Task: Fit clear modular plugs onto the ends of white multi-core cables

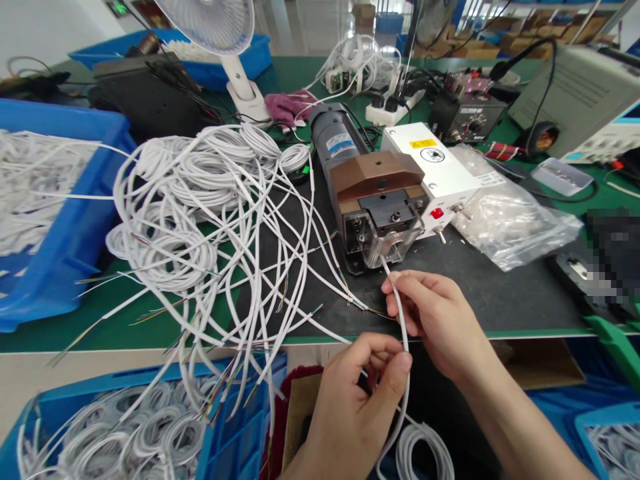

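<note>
Nearest, below the surface's front edge, two blue bins show: one at near left (150, 427) full of coiled white cable, one at near right (607, 437) only partly in view. Between them the two hands work one white cable (404, 333): the left hand (350, 407) has thumb and forefinger pressed together on it low down, and the right hand (435, 317) has its fingers pinching it just above, close to its tip. From there the cable runs up into the clear front of the motor-driven machine (375, 200), which stands on a black mat (500, 287) laid over the green surface (125, 330). Left of the machine a loose heap of white cables (200, 220) sprawls, bare coloured wire ends showing. A white control box (445, 173) sits touching the machine's right side, with one clear plastic bag (510, 220) beside it. At far left stands a third blue bin (55, 220) of cable; farther back are a fourth blue bin (250, 60), one white fan (220, 40), one power strip (395, 110) and a grey instrument (580, 100). Beyond lies a bright workshop hall.
</note>
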Tool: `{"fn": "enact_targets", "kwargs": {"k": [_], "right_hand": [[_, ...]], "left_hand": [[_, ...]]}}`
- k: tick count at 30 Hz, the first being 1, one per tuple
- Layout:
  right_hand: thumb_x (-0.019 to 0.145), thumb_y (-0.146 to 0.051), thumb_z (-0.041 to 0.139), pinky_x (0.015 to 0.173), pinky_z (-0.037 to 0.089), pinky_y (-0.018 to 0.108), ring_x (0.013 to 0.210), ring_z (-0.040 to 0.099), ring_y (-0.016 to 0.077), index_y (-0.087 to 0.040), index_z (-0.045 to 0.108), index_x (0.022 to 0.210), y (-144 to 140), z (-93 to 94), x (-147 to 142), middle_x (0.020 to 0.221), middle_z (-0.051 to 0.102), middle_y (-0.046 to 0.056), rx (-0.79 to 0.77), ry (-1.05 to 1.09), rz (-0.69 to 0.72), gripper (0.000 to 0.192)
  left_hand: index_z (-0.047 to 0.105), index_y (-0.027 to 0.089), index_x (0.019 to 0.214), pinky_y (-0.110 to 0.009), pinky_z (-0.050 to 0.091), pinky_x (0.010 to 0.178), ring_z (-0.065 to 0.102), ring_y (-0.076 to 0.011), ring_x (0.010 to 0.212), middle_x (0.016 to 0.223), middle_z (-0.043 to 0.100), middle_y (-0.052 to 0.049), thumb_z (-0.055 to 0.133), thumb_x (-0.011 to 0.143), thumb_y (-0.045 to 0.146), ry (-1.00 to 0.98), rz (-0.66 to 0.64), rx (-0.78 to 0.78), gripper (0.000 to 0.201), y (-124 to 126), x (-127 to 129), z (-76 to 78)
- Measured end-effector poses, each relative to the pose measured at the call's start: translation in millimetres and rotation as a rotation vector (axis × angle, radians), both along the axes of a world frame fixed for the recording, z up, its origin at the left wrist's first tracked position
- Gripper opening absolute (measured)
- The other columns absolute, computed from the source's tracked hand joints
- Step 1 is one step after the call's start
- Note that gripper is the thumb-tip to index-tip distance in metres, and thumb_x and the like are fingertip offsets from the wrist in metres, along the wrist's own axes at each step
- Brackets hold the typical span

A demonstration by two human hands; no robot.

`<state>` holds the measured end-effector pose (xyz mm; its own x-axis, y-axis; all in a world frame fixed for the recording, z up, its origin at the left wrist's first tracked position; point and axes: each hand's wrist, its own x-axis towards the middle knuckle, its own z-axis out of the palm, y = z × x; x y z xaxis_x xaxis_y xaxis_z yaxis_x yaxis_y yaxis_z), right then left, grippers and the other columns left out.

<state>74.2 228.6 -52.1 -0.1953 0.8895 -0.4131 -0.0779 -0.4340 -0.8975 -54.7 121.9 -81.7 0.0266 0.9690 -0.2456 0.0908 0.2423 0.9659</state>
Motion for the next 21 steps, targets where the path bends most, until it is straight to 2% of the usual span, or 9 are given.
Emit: {"fn": "enact_targets", "kwargs": {"k": [10, 21], "right_hand": [[0.098, -0.038, 0.07, 0.043, 0.029, 0.02, 0.044, 0.044, 0.0063, -0.015, 0.075, 0.084, 0.7, -2.9, -5.3, 0.063, 0.067, -0.002, 0.055, -0.051, -0.026, 0.028], [0.099, -0.037, 0.067, 0.044, 0.029, 0.021, 0.045, 0.045, 0.0064, -0.016, 0.074, 0.085, 1.9, -6.0, -4.9, 0.065, 0.067, -0.003, 0.082, -0.089, -0.004, 0.027]], "left_hand": [[0.074, 0.02, 0.098, -0.023, 0.05, 0.066, 0.065, -0.0143, 0.069, 0.077, 0.071, 0.001, 0.067, 0.104, 0.032, 0.041, 0.046, 0.026, 0.015, 4.6, 2.6, 1.8], [0.075, 0.018, 0.095, -0.022, 0.046, 0.062, 0.059, -0.014, 0.065, 0.072, 0.068, 0.0, 0.068, 0.102, 0.033, 0.032, 0.071, -0.011, 0.018, 4.2, 4.4, 5.0]]}}
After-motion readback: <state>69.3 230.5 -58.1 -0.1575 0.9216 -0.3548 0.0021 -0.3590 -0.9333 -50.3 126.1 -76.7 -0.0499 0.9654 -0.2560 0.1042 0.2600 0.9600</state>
